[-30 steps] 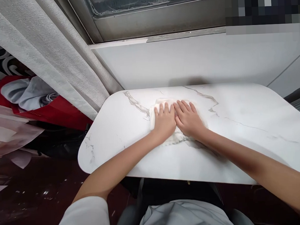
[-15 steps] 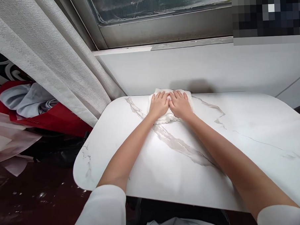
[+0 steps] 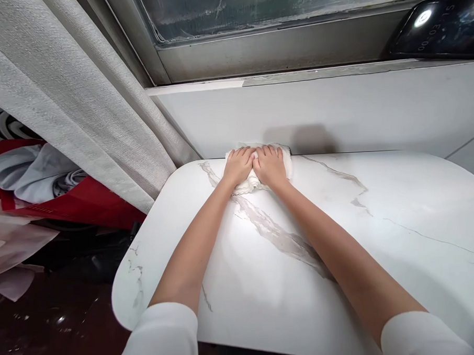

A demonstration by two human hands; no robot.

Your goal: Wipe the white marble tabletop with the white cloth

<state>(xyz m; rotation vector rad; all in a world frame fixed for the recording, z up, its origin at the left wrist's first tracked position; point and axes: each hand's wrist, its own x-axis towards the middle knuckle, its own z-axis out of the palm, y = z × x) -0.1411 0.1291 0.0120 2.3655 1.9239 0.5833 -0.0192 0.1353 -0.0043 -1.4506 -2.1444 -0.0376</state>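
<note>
Both hands flat, palms down, side by side and touching at the thumbs. The left hand (image 3: 238, 166) and right hand (image 3: 270, 165) press on a white crumpled cloth (image 3: 248, 185); fingers are stretched out, not curled, nothing gripped. The cloth lies under both palms, at the far edge of the counter, right against the wall. Bits of it stick out by the left fingers, past the right hand's outer side and behind the wrists. It looks soft and bunched, with a fuzzy edge.

White marble-look counter (image 3: 381, 234): smooth, glossy, grey veins running diagonally from the cloth toward the near side, rounded corners. Both arms are bare to short white sleeves (image 3: 161, 335). Plain white wall panel (image 3: 355, 109), matte, with the hands' shadow just right of the cloth. Metal window frame (image 3: 274, 47) above, dull grey, grimy glass. Dark glossy device (image 3: 438, 27) with pale digits on the sill, top right. Coarse-woven grey curtain (image 3: 80, 95) hanging in folds at left, its lower edge near the counter's far left corner. Red fabric item (image 3: 85, 205) with grey cloth piled on it, left of the counter.
</note>
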